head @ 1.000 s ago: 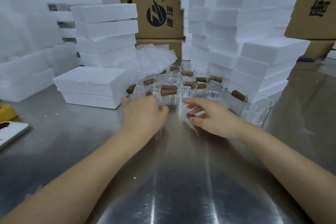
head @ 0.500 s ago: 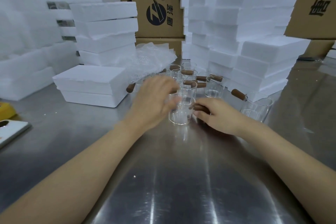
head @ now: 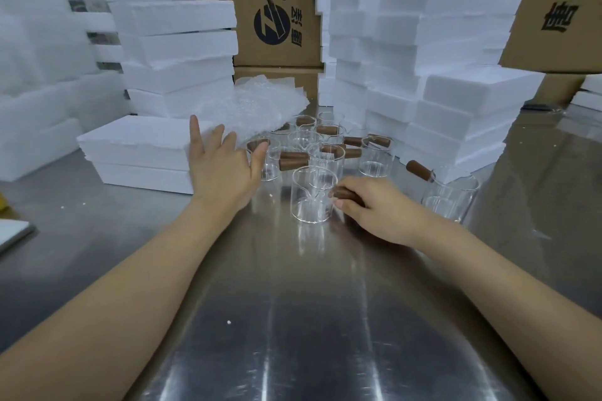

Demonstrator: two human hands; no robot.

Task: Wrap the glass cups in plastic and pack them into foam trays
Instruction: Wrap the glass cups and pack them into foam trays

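A clear glass cup (head: 313, 195) with a brown wooden handle stands upright on the steel table (head: 293, 319), nearest to me. My right hand (head: 371, 205) grips that handle from the right. My left hand (head: 221, 163) hovers with fingers spread, holding nothing, between the cups and a pile of clear plastic bags (head: 257, 104). Several more glass cups (head: 325, 143) with wooden handles cluster behind the near one. One more cup (head: 449, 192) stands apart at the right. A low stack of white foam trays (head: 140, 153) lies just left of my left hand.
Tall stacks of white foam trays rise at the left (head: 176, 52) and at the right (head: 423, 58). Cardboard boxes (head: 277, 10) stand behind them. A white flat object (head: 13, 231) lies at the table's left edge.
My right hand took hold of the near cup's handle and drew it towards me. My left hand left the cups and moved up and left towards the plastic bags, fingers spreading.
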